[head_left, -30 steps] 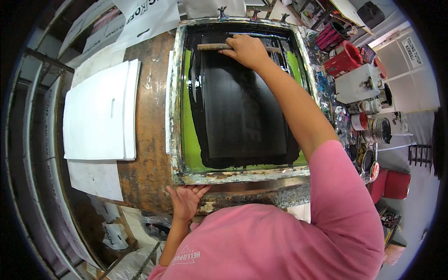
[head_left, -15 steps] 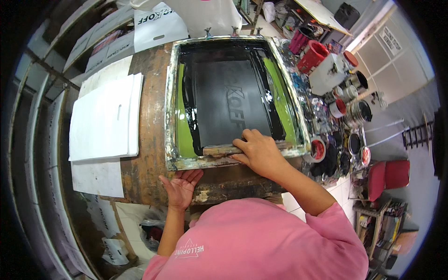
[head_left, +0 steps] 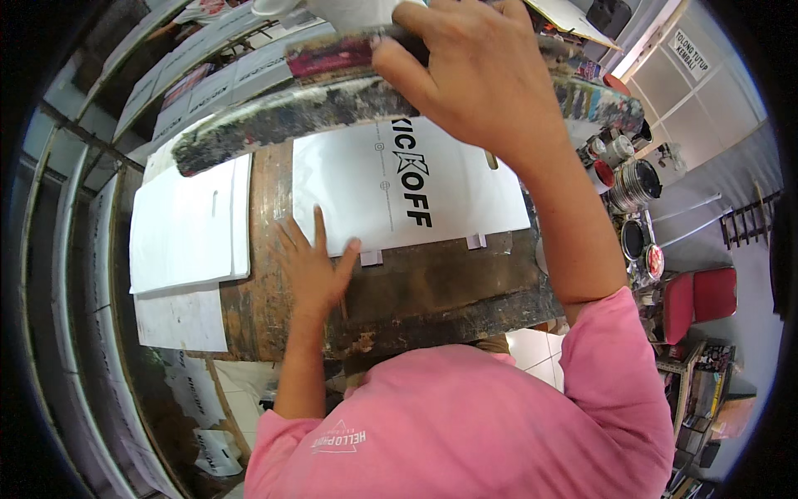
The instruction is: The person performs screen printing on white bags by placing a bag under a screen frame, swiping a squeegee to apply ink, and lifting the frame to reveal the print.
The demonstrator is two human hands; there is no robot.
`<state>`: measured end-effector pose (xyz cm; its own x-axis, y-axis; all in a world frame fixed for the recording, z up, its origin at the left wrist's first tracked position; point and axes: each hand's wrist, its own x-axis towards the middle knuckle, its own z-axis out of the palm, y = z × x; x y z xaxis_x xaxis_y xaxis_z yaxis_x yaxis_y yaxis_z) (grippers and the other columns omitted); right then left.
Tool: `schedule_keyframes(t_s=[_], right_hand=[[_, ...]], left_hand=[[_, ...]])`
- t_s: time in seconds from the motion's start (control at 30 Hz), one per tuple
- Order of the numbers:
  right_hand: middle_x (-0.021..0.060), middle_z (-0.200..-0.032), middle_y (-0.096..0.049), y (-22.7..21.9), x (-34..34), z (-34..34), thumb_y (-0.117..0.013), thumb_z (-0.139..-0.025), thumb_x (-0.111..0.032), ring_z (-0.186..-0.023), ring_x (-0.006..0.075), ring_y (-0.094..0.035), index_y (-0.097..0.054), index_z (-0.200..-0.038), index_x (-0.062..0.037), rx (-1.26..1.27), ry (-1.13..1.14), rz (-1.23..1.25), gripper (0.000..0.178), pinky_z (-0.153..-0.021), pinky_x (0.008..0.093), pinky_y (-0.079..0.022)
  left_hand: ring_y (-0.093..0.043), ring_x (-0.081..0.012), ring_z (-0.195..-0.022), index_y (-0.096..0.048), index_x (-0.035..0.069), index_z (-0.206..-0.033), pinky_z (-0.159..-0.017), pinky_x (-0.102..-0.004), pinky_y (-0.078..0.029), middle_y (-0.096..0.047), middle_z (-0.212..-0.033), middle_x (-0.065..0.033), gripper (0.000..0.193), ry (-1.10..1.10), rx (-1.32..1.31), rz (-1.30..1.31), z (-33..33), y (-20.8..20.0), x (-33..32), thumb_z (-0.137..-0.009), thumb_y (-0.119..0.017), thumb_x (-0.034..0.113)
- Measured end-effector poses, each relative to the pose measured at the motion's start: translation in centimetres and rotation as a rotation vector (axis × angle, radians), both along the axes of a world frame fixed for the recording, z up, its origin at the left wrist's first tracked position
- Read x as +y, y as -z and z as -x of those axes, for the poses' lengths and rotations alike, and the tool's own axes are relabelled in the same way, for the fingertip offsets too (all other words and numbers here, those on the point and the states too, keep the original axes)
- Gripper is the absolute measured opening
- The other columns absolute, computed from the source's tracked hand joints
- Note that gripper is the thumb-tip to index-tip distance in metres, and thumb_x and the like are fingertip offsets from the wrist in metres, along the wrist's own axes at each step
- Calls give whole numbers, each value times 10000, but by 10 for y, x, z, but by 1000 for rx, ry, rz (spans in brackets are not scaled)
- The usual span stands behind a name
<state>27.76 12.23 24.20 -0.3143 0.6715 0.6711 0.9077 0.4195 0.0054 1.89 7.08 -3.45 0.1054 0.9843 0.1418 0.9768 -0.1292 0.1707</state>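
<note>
Raised toward me, the screen printing frame (head_left: 291, 114) shows its paint-crusted near bar across the upper middle. My right hand (head_left: 482, 71) is closed over that bar and the squeegee (head_left: 332, 56) lying along it; the fingertips are partly cut off by the top edge. Beneath lies a white die-cut handle bag (head_left: 345, 179) with black printed lettering, flat on the worn table. My left hand (head_left: 312, 270) is open, fingers spread, at the bag's near left corner, with the thumb at its edge. The frame's mesh is hidden from view.
A stack of white bags (head_left: 187, 229) lies on the table's left. Racks with printed bags (head_left: 237, 79) stand at the far left. Ink cans (head_left: 636, 187) crowd the right side. A red chair (head_left: 702, 303) is beyond them. Small tabs (head_left: 371, 258) show at the bag's near edge.
The frame has swung up from the table, uncovering the printed bag. My right hand has risen with the squeegee. My left hand has moved up from below the frame to the bag's corner.
</note>
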Motion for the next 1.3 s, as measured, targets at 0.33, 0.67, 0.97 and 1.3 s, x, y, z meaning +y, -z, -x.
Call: schedule_keyframes(t_s=[0.33, 0.67, 0.97, 1.3], right_hand=[[86, -525, -517, -59, 21, 29, -507, -963, -386, -537, 231, -521, -609, -629, -40, 25, 222, 298, 491, -756, 430, -491], [116, -550, -557, -84, 24, 21, -507, -973, -384, -537, 256, -553, -644, -641, -19, 200, 192, 479, 512, -755, 436, -517], [126, -564, -602, -39, 40, -9, -497, -980, -349, -545, 296, -580, -642, -649, 0, 51, 53, 95, 502, -840, 465, -490], [177, -648, -654, -23, 29, -5, -518, -961, -391, -646, 314, -613, -685, -773, 27, 37, 44, 6, 488, -889, 456, -473]], left_hand=[[-73, -425, -1618, -289, 19, -1645, -1167, -776, 100, -219, -1722, -232, 1104, -18, 45, 134, -13, 40, -28, -913, -478, 823], [-599, -333, -1341, -655, -66, -1355, -1167, -453, -428, -655, -1409, -215, 415, 0, -642, -347, -45, -81, 56, -968, -716, 69], [-656, -213, -1200, -645, -39, -1399, -1032, -329, -510, -699, -1345, -176, 431, -264, -927, -380, 111, -45, 38, -970, -661, 2], [-663, -182, -1018, -649, -43, -1395, -913, -297, -509, -731, -1215, -135, 480, -493, -635, -291, 372, -30, 83, -922, -644, 37]])
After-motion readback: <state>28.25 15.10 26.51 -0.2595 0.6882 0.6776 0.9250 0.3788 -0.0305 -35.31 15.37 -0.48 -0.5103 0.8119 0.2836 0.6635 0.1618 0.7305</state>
